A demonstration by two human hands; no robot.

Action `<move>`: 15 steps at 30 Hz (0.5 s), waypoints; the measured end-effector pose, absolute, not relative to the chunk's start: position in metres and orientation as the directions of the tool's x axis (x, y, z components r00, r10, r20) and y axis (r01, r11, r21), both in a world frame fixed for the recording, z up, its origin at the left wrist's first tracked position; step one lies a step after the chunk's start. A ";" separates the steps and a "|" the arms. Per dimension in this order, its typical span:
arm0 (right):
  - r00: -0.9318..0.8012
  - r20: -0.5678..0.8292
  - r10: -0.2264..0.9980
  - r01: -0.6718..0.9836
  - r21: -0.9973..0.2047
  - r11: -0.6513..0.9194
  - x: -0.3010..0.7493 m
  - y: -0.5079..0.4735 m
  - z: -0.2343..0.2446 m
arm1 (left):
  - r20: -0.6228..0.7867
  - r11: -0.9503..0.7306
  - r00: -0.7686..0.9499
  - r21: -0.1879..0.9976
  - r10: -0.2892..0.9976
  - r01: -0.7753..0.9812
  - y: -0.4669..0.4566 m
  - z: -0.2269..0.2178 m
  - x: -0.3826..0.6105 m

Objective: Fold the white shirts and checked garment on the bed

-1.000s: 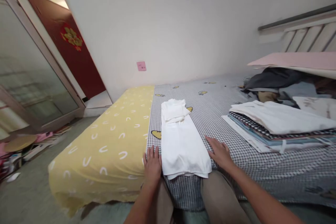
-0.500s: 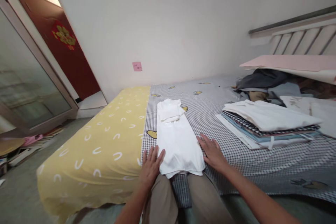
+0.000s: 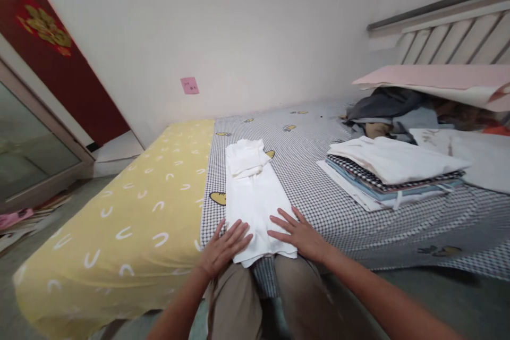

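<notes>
A white shirt (image 3: 255, 199) lies in a long narrow strip on the bed, its far end folded over into a small bundle. Its near hem reaches the bed's edge, just above my knees. My left hand (image 3: 227, 244) rests on the lower left side of the cloth, fingers spread. On the lower right side lies my right hand (image 3: 299, 234), flat and with its fingers apart. Neither hand grips the fabric.
To the right sits a stack of folded clothes (image 3: 394, 170), white on top. Behind it are loose dark garments (image 3: 382, 106) under a pink sheet (image 3: 434, 77). The bed has a yellow cover (image 3: 143, 196) on the left and a checked one (image 3: 319, 159). A wall rises behind.
Both hands have moved inward from the shirt's sides onto its lower part. The view has turned slightly to the right.
</notes>
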State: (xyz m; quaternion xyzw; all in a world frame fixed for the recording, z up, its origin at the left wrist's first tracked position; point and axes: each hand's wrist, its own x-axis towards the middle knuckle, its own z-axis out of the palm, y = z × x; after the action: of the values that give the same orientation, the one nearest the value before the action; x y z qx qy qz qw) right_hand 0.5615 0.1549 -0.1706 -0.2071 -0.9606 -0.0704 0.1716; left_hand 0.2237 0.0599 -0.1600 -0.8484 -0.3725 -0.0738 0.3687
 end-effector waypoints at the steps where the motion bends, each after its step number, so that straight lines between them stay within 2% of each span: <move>1: -0.854 0.375 0.360 0.394 0.014 0.919 0.555 0.155 -0.171 | 0.384 -0.475 0.725 -0.565 0.572 0.675 0.058 -0.159 0.224; 3: -0.834 0.394 0.387 0.346 -0.173 0.922 0.543 0.158 -0.169 | 0.345 -0.531 0.731 -0.516 0.588 0.671 0.057 -0.157 0.227; 5: -0.777 0.378 0.504 0.309 -0.468 0.828 0.533 0.162 -0.165 | 0.304 -0.595 0.697 -0.366 0.650 0.715 0.060 -0.154 0.232; 7: -0.699 0.315 0.642 0.279 -0.706 0.650 0.526 0.169 -0.160 | 0.267 -0.589 0.575 -0.033 0.773 0.808 0.068 -0.150 0.240; 8: -0.664 0.280 0.694 0.269 -0.776 0.571 0.524 0.173 -0.157 | 0.237 -0.534 0.494 0.149 0.836 0.832 0.074 -0.147 0.245; 9: -0.636 0.252 0.729 0.265 -0.816 0.513 0.523 0.177 -0.154 | 0.202 -0.462 0.418 0.300 0.886 0.835 0.080 -0.143 0.250; 10: -0.621 0.233 0.748 0.265 -0.836 0.480 0.522 0.181 -0.150 | 0.172 -0.395 0.356 0.403 0.919 0.826 0.087 -0.138 0.254; 11: -0.619 0.219 0.755 0.265 -0.846 0.463 0.522 0.184 -0.146 | 0.150 -0.347 0.313 0.458 0.938 0.818 0.093 -0.133 0.257; 15: -0.637 0.181 0.749 0.240 -0.877 0.416 0.522 0.184 -0.126 | 0.109 -0.261 0.240 0.510 0.965 0.819 0.105 -0.109 0.260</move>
State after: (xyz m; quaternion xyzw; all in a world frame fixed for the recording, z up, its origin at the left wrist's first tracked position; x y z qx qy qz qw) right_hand 0.5221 0.1839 -0.1259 -0.3130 -0.7901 0.4407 0.2890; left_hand 0.2596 0.1046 -0.1095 -0.7672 -0.5813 -0.2053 -0.1770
